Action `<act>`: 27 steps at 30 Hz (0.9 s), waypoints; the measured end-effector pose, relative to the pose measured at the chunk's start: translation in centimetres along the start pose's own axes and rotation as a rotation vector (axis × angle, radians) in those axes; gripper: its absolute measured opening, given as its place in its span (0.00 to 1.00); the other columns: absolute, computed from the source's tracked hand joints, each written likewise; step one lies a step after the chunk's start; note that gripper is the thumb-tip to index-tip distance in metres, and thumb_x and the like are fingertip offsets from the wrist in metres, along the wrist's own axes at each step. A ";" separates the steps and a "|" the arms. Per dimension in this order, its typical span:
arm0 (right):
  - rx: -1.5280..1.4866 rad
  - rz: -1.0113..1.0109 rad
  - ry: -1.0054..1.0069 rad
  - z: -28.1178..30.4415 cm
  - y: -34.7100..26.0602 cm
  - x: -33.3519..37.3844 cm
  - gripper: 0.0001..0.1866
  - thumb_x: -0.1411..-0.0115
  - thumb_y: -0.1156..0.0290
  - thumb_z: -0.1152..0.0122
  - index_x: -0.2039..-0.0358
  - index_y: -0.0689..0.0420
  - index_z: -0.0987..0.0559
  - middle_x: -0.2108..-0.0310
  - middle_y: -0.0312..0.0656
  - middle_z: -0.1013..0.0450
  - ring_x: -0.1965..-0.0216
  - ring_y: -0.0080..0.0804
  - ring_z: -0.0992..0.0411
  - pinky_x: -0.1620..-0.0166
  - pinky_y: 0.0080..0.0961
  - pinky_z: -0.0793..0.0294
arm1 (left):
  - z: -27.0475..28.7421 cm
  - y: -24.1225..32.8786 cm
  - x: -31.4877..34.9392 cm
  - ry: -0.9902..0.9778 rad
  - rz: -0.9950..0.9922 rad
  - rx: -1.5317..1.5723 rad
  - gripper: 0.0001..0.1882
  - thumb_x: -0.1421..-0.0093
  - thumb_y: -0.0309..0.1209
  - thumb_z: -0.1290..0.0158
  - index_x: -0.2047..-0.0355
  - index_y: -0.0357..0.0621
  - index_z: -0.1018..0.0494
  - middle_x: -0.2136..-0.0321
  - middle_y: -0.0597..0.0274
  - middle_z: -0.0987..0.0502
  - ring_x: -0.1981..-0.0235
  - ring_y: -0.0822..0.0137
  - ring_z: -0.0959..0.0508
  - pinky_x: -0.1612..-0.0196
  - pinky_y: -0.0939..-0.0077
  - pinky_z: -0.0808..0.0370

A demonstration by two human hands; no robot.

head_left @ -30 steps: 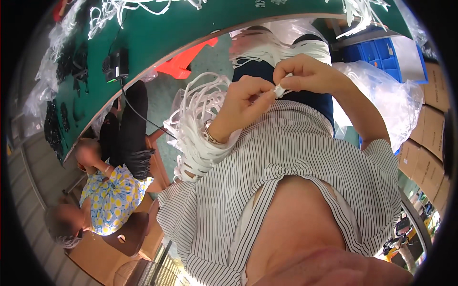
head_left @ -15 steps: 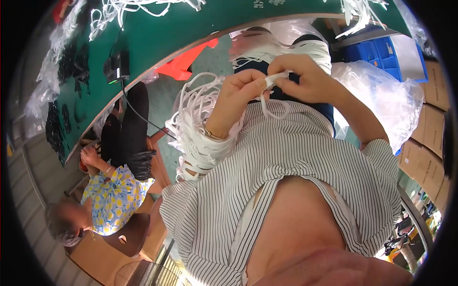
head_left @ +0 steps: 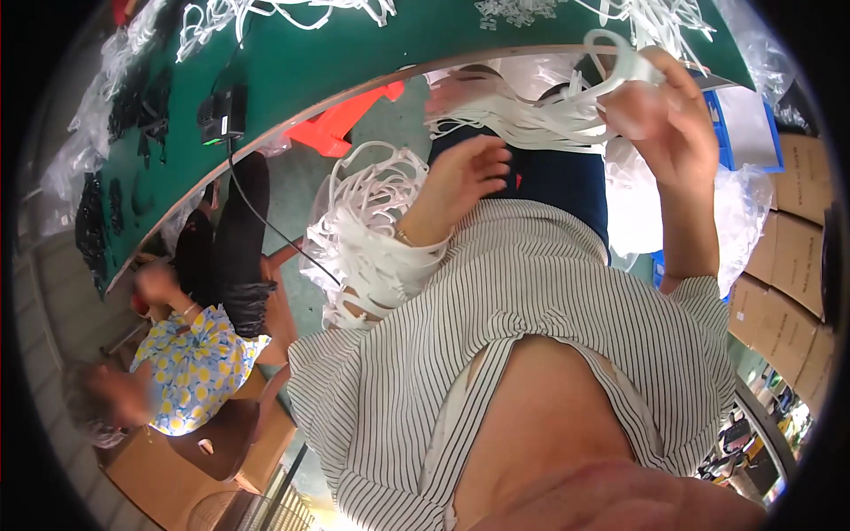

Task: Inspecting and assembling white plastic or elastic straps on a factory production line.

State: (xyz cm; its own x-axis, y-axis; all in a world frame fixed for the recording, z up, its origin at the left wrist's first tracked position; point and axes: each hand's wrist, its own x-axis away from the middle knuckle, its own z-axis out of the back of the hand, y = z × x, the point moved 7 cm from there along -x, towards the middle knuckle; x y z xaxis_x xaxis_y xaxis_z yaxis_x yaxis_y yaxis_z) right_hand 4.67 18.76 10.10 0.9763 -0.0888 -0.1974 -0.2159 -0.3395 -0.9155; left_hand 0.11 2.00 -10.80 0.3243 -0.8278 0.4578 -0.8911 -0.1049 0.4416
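My right hand (head_left: 686, 133) is raised at the right, by the table's edge. Its fingers grip a looped white strap (head_left: 611, 66), partly smeared by motion. Over my lap, my left hand (head_left: 469, 177) holds nothing, its fingers loosely curved and a little apart. Many looped white straps (head_left: 376, 203) hang round my left forearm in a thick bunch. More white straps (head_left: 531, 119) lie in long strands across my knees, below the table edge and between my two hands.
The green table (head_left: 292, 62) bears white straps (head_left: 292, 13), small clear pieces (head_left: 518, 11), a black device (head_left: 221, 115) with a cable, and black bundles (head_left: 93, 226). A co-worker (head_left: 199, 367) sits at the left. Cardboard boxes (head_left: 788, 257), a blue bin (head_left: 770, 137) and plastic bags (head_left: 739, 212) stand right.
My hands were together at a white strap over my lap. Now they are apart: the right has gone up and right with a strap, while the left has let go.
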 end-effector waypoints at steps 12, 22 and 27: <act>-0.156 0.186 -0.110 -3.4 -4.1 3.5 0.21 0.35 0.59 0.62 0.51 0.62 0.33 0.83 0.27 0.41 0.81 0.19 0.43 0.74 0.18 0.46 | -2.8 -4.2 -6.0 -0.038 0.266 0.236 0.23 0.37 0.44 0.59 0.53 0.36 0.37 0.49 0.45 0.33 0.49 0.46 0.32 0.48 0.50 0.35; -0.268 0.236 0.073 -4.3 -5.9 5.4 0.11 0.37 0.63 0.52 0.59 0.54 0.30 0.80 0.30 0.40 0.79 0.18 0.43 0.68 0.19 0.43 | -3.5 -1.1 -8.7 -0.015 -0.099 0.479 0.12 0.36 0.32 0.59 0.56 0.40 0.33 0.57 0.56 0.26 0.55 0.59 0.27 0.50 0.61 0.32; -0.226 0.316 0.061 -1.6 -6.8 7.7 0.16 0.36 0.59 0.54 0.53 0.53 0.28 0.80 0.29 0.42 0.77 0.20 0.45 0.68 0.21 0.46 | -2.1 2.1 -7.0 -0.013 -0.248 0.563 0.09 0.40 0.30 0.51 0.60 0.41 0.30 0.59 0.58 0.25 0.55 0.59 0.27 0.49 0.59 0.31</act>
State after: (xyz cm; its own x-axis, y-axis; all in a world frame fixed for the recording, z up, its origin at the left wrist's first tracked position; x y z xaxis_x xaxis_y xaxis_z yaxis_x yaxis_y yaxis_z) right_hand 13.65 18.94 15.39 0.8601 -0.2752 -0.4294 -0.5099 -0.4834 -0.7116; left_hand -3.42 8.71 -11.46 0.5431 -0.7473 0.3828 -0.8212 -0.5677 0.0568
